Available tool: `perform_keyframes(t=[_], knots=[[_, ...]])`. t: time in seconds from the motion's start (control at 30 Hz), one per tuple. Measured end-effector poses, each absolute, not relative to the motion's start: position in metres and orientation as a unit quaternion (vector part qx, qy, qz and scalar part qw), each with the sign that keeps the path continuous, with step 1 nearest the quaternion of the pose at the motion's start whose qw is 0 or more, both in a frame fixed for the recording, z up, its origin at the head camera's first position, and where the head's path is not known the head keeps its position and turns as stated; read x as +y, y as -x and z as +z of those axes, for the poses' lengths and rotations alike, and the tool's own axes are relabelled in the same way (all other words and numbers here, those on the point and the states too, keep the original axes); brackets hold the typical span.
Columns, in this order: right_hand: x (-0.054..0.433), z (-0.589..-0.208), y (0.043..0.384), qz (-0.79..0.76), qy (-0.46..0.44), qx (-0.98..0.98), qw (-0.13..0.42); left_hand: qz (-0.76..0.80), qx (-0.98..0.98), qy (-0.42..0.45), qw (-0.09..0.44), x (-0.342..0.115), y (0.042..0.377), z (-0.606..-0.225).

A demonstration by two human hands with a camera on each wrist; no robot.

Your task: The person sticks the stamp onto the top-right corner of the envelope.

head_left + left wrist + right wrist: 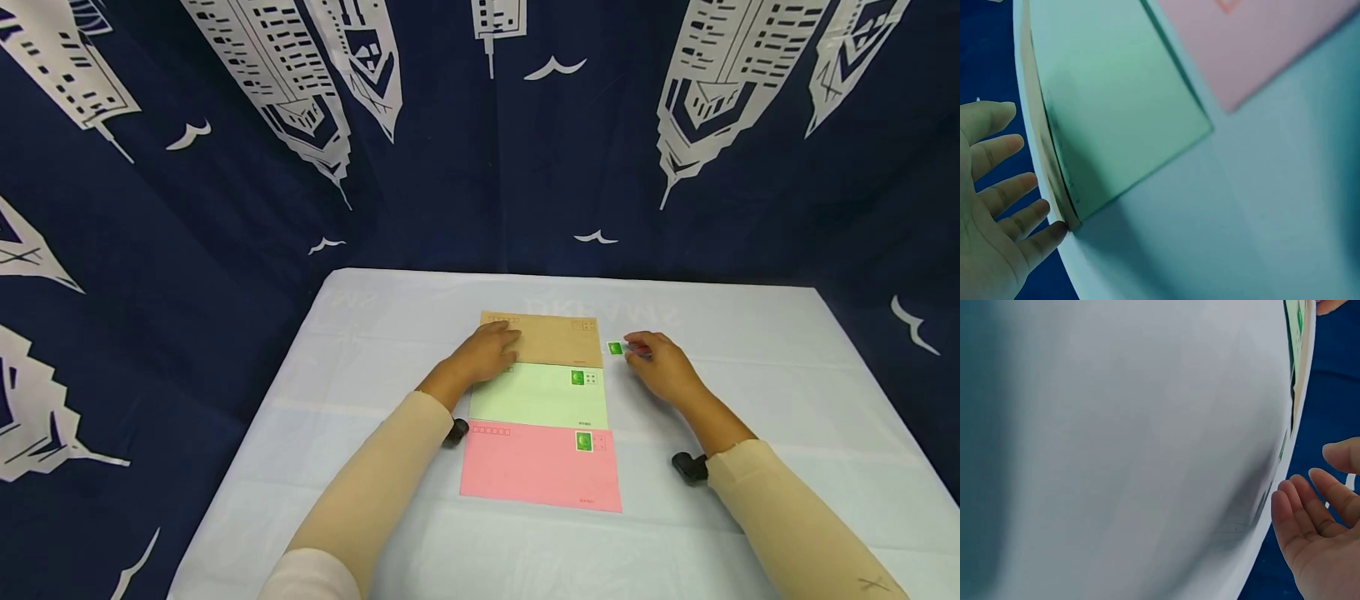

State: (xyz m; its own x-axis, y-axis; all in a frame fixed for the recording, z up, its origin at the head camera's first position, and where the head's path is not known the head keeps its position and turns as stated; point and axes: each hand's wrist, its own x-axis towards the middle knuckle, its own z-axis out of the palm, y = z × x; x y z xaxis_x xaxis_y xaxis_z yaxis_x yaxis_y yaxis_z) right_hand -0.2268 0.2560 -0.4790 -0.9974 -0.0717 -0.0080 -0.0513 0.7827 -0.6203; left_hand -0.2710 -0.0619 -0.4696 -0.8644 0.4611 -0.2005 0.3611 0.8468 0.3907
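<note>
A brown envelope (562, 340), a light green envelope (536, 396) and a pink envelope (536, 467) lie in a column, edges close together. My left hand (489, 352) rests on the brown envelope's left part, fingers spread in the left wrist view. A loose green stamp (615, 348) lies on the tabletop just right of the brown envelope. Close to its right side is my right hand (662, 367); in the right wrist view the thumb and fingers stand apart with nothing visible between them. Green stamps (577, 377) sit at the upper right of the green and pink envelopes.
The table (360, 467) has a white cover. A dark blue curtain (480, 167) with white building and bird prints hangs behind it and at the sides. Small black devices (688, 468) are worn at both wrists.
</note>
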Motion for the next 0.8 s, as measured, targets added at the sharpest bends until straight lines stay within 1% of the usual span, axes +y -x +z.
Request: perform_keyframes(t=[0.37, 0.57, 0.8], knots=[[0.263, -0.488, 0.244, -0.322, 0.018, 0.945, 0.046, 0.142, 0.955, -0.210, 0.155, -0.062, 0.281, -0.472], [0.268, -0.492, 0.252, -0.363, -0.023, 0.928, 0.074, 0.106, 0.962, -0.207, 0.146, -0.060, 0.283, -0.472], [0.269, -0.493, 0.256, -0.389, -0.038, 0.917, 0.078, 0.087, 0.965, -0.207, 0.137, -0.056, 0.285, -0.473]])
